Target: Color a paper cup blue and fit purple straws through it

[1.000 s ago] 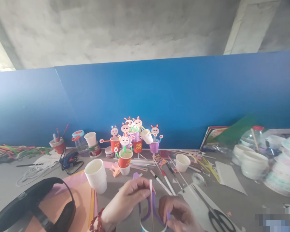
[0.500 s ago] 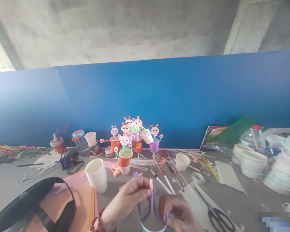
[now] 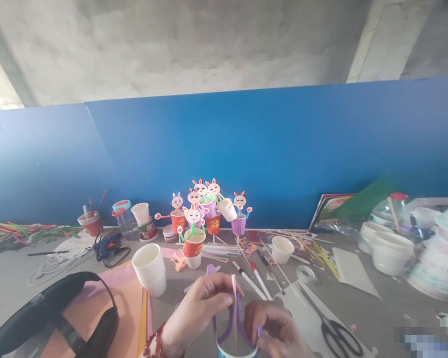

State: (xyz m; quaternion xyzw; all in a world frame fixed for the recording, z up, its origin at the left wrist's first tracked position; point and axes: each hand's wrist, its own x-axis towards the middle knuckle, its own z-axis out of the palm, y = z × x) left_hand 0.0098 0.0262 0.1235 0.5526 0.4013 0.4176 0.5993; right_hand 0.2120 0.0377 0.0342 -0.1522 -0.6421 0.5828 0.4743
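At the bottom edge stands a paper cup [image 3: 224, 351] with a bluish outside, partly cut off by the frame. A thin clear straw [image 3: 234, 311] rises upright out of it. Purple pipe cleaners [image 3: 240, 320] bend along the inside and over the rim. My left hand [image 3: 209, 298], with a red bead bracelet at the wrist, is closed by the straw's top, its fingertips on the purple pipe cleaner; they partly hide the hold. My right hand [image 3: 271, 325] pinches a purple pipe cleaner end at the cup's right rim.
Rabbit-faced cup figures [image 3: 194, 241] stand ahead. Stacked white cups [image 3: 149, 271] and a black headset [image 3: 52, 313] lie left. Scissors [image 3: 338, 335], markers [image 3: 249, 281] and a tape roll [image 3: 305, 273] are to the right. A blue partition [image 3: 224, 144] closes off the back.
Almost nothing differs. My left wrist and bracelet have shifted slightly to the right; the cup and my right hand stay put.
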